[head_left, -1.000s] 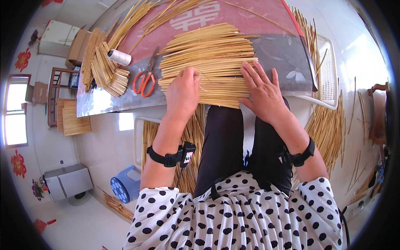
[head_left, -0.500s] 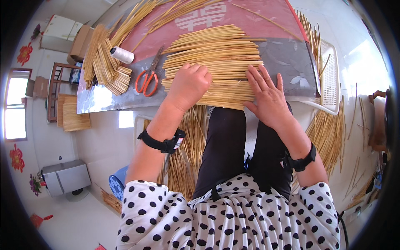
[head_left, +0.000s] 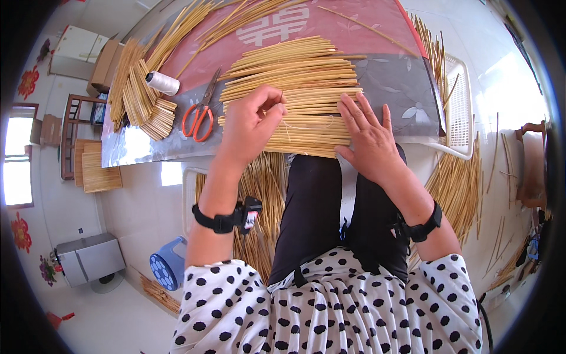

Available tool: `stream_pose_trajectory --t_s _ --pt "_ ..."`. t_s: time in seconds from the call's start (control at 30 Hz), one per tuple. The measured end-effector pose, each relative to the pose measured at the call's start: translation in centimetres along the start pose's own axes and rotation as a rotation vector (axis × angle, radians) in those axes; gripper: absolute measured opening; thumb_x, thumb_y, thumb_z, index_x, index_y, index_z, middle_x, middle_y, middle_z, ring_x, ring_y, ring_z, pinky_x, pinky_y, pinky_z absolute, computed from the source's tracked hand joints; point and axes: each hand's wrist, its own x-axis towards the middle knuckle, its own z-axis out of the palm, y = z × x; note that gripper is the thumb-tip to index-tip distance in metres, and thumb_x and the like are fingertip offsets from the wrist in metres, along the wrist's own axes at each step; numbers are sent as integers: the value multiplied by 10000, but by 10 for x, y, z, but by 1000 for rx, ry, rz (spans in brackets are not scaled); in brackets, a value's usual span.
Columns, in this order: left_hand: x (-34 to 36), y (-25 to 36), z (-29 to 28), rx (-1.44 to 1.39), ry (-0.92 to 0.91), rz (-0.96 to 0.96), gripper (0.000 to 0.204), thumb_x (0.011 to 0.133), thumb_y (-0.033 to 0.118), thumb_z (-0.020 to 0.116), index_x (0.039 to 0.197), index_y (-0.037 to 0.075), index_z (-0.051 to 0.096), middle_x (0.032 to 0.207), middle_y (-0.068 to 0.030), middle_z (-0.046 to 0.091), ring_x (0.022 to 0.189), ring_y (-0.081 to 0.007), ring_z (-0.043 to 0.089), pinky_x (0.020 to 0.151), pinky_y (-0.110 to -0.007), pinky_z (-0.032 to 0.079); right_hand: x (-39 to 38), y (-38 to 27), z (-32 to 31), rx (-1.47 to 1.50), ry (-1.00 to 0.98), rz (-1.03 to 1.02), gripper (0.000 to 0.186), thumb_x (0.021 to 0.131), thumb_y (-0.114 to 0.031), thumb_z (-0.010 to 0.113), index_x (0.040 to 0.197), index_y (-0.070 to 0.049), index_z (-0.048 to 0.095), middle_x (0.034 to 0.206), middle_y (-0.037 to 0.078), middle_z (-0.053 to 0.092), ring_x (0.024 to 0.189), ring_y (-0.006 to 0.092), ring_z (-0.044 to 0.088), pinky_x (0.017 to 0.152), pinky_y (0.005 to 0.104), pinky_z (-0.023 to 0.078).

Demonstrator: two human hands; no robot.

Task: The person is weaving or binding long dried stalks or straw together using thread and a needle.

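Head view: stalks lie directly beneath the fingers.
Right hand, spread flat, presses their ends, presumably steadying them; left hand pinches a thin thing, unidentifiable, near thread; scissors sit left of its fingers, handily close.

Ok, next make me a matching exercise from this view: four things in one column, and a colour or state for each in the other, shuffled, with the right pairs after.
Things:
1. Scissors
2. Thread spool
3. Stool
4. Right hand

Colours or states:
A. Blue
B. Spread, palm down, with its fingers on the stalks
C. Orange-handled
D. White

Right pairs: 1-C, 2-D, 3-A, 4-B.
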Motion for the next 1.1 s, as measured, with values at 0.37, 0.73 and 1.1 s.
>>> stream_pose_trajectory --t_s 0.37,0.73,1.1 --pt "-52 11 13 -1005 82 32 201 985 166 668 1054 -12 604 863 -82 659 767 -139 624 696 -275 527 -2 0 1 26 57 -18 848 854 -390 736 1543 -80 351 1622 43 302 1523 282 218 1172 662 185" --pt "-49 22 27 -834 86 -191 113 1016 116 595 1059 12 594 754 -64 629 636 -128 593 585 -240 491 -7 -14 0 6 -22 14 845 882 -426 698 1554 -75 326 1649 45 230 1539 283 150 1177 668 169" --pt "-27 14 79 162 146 -100 160 912 127 684 1045 55 734 691 -152 670 595 -253 662 589 -344 509 -7 -14 0 -13 -62 22 833 908 -457 658 1567 -85 310 1662 32 199 1552 272 103 1192 654 137"
